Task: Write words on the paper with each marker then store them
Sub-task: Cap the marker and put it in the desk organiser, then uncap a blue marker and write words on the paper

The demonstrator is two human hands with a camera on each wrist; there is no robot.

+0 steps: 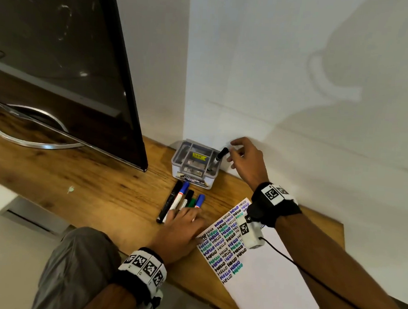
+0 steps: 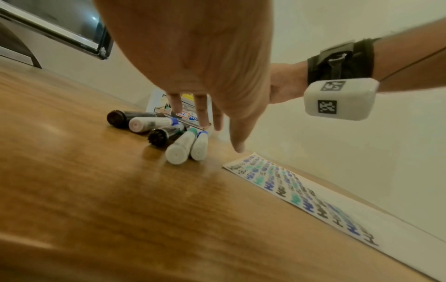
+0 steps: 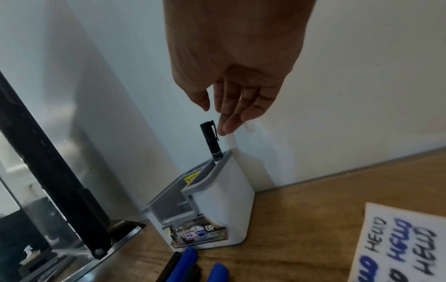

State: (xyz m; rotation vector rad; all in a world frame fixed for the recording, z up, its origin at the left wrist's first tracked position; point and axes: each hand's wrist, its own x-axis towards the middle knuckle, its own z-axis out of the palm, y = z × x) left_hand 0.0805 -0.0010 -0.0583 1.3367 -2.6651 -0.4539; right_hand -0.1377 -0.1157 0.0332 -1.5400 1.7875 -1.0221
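A black capped marker [image 1: 219,157] [image 3: 212,142] stands tilted in the right compartment of the white-and-grey organizer box [image 1: 191,177] [image 3: 231,202]. My right hand [image 1: 242,157] [image 3: 217,114] hovers just beside its cap, fingers loose, holding nothing. Several markers [image 1: 183,200] [image 2: 169,133], black, blue and green capped, lie in a row on the wooden desk [image 1: 87,182] in front of the box. My left hand [image 1: 183,221] [image 2: 207,118] reaches over their near ends with straight fingers. The paper [image 1: 262,267] [image 2: 313,194] [image 3: 398,244], covered with "HELLO", lies to the right.
A dark monitor [image 1: 60,59] on a curved metal stand [image 1: 30,137] fills the left of the desk. The white wall [image 1: 299,88] runs right behind the box. The desk's front edge is near my knee [image 1: 77,266].
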